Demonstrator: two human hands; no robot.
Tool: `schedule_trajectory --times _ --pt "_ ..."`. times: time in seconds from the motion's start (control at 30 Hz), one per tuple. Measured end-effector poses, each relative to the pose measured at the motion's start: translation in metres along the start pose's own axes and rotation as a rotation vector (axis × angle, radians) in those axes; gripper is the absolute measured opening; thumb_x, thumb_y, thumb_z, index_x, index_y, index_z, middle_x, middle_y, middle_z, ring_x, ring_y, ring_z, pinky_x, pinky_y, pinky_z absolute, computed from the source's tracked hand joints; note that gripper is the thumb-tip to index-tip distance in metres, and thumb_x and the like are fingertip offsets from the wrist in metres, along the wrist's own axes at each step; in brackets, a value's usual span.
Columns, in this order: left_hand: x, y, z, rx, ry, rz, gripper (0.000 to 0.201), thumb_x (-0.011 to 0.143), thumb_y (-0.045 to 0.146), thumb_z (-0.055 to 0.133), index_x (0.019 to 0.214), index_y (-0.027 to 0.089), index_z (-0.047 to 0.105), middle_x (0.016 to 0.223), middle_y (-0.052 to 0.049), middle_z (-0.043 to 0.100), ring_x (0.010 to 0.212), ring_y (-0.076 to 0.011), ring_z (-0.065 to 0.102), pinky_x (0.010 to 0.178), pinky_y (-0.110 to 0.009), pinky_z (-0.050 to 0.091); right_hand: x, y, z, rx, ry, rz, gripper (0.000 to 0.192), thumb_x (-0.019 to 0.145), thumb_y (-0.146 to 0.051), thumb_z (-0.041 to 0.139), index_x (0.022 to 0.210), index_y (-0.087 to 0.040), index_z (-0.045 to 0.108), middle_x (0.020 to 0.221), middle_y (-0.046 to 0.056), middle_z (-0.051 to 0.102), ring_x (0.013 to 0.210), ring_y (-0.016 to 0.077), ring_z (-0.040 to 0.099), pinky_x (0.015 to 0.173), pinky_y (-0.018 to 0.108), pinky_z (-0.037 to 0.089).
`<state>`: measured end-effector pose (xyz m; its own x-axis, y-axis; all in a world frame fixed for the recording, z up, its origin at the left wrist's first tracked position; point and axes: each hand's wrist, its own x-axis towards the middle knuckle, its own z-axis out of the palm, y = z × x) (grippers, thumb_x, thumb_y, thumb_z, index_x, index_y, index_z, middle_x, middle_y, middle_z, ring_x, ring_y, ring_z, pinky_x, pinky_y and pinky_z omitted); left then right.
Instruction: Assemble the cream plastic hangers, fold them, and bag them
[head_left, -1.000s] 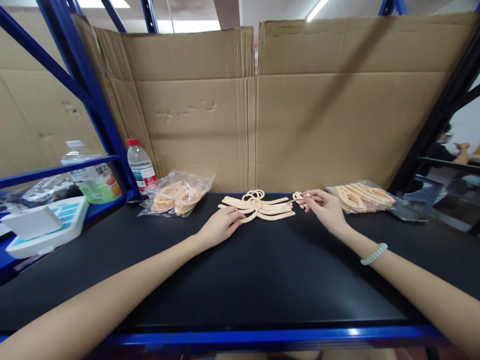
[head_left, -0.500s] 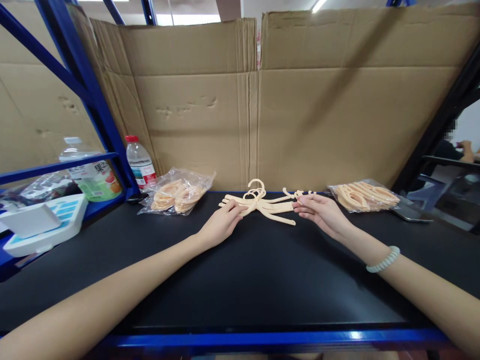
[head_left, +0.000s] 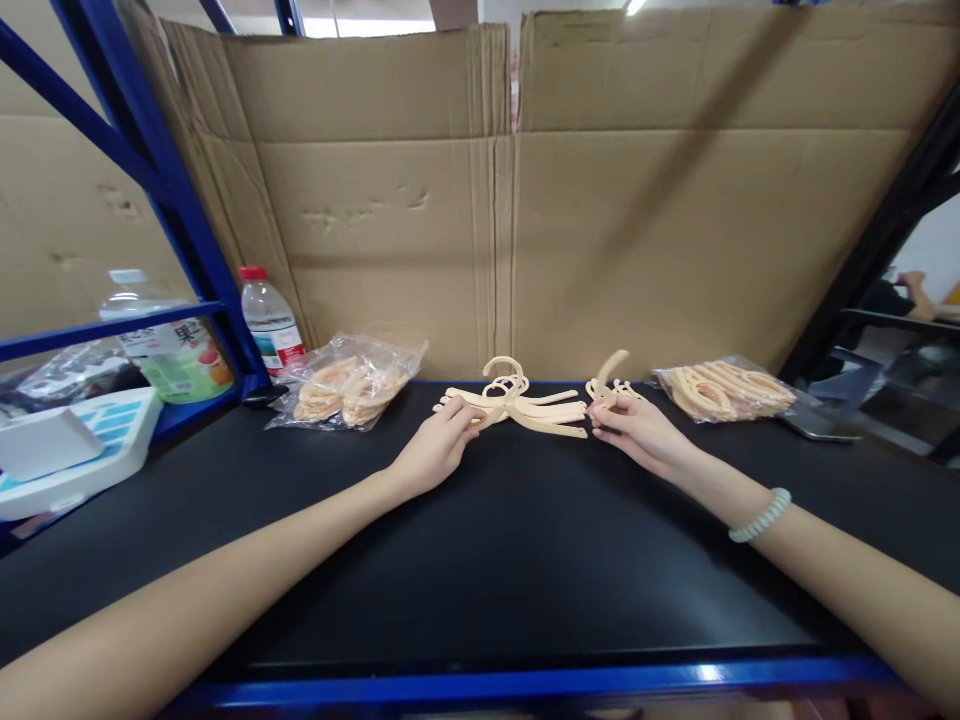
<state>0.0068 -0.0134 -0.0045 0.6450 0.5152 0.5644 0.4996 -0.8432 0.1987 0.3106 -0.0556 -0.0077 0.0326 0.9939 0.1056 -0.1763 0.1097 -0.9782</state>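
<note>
hanger stack [head_left: 525, 408]: cream plastic, lying flat near the back edge of the desk, about the middle; long axis running left to right along that edge; hooks bunched at the centre and curling up toward the cardboard.
desk [head_left: 480, 560]: black top, blue rail along the near edge; bare between the forearms.
left hand [head_left: 433, 452]: palm down on the desk, fingertips closed lightly on the left arms of the stack; touching it.
right hand [head_left: 637, 430]: just right of the stack's right tips, pinching a separate single hanger [head_left: 609, 382]; hook of that one standing up, tilted back and right.
relation: stack lying between the two hands, left hand on it, right hand just beside and apart; single hanger just off the right end of the stack.
left bag [head_left: 349, 385]: clear plastic, more hangers inside, near the back-left corner.
right bag [head_left: 724, 390]: likewise filled, near the back edge on the right.
bottle [head_left: 268, 320]: red cap, upright at the back-left corner beside the blue post.
cardboard [head_left: 510, 200]: wall behind the back edge.
</note>
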Motion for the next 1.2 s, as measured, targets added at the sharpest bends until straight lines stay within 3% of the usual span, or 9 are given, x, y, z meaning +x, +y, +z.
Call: schedule_trajectory --times 0.2,0.47,0.73,0.93,1.2 --pt "0.001 0.002 0.002 -0.042 0.002 -0.022 0.019 0.090 0.012 0.041 0.102 0.019 0.053 0.095 -0.006 0.052 0.090 -0.0207 0.053 0.082 -0.035 0.046 0.000 0.001 0.001 0.012 -0.025 -0.008 0.038 0.054 -0.033 0.088 0.059 -0.017 0.054 0.062 -0.005 0.054 0.056 0.0067 0.049 0.058 0.024 0.044" --pt "0.000 -0.002 0.005 -0.055 -0.011 -0.026 0.016 0.088 0.010 0.043 0.096 0.020 0.052 0.093 -0.004 0.052 0.085 -0.0188 0.053 0.079 -0.033 0.046 -0.002 -0.005 0.000 -0.063 -0.099 0.045 0.027 0.065 -0.032 0.082 0.077 -0.016 0.063 0.074 0.002 0.065 0.071 0.0120 0.059 0.071 0.027 0.047" --pt "0.002 0.002 0.003 -0.066 -0.004 -0.055 0.014 0.085 0.009 0.043 0.089 0.020 0.049 0.092 -0.003 0.052 0.084 -0.0186 0.052 0.077 -0.032 0.045 0.005 -0.006 -0.011 -0.028 -0.168 0.103 0.028 0.059 -0.028 0.083 0.064 -0.016 0.057 0.062 -0.002 0.057 0.061 0.0108 0.053 0.069 0.031 0.048" --pt "0.003 0.003 0.002 -0.082 0.011 -0.077 0.012 0.087 0.011 0.042 0.089 0.020 0.050 0.092 -0.003 0.051 0.083 -0.0184 0.051 0.075 -0.032 0.044 0.002 -0.011 -0.009 -0.025 -0.227 0.192 0.027 0.064 -0.032 0.081 0.068 -0.015 0.060 0.078 0.005 0.065 0.073 0.0154 0.062 0.076 0.033 0.050" --pt "0.003 0.004 0.000 -0.100 0.024 -0.071 0.012 0.088 0.013 0.043 0.091 0.019 0.053 0.093 -0.005 0.052 0.086 -0.0197 0.051 0.078 -0.034 0.044 0.000 -0.011 -0.006 -0.017 -0.191 0.204 0.019 0.068 -0.026 0.077 0.071 -0.013 0.064 0.082 0.007 0.068 0.071 0.0135 0.063 0.068 0.027 0.052"
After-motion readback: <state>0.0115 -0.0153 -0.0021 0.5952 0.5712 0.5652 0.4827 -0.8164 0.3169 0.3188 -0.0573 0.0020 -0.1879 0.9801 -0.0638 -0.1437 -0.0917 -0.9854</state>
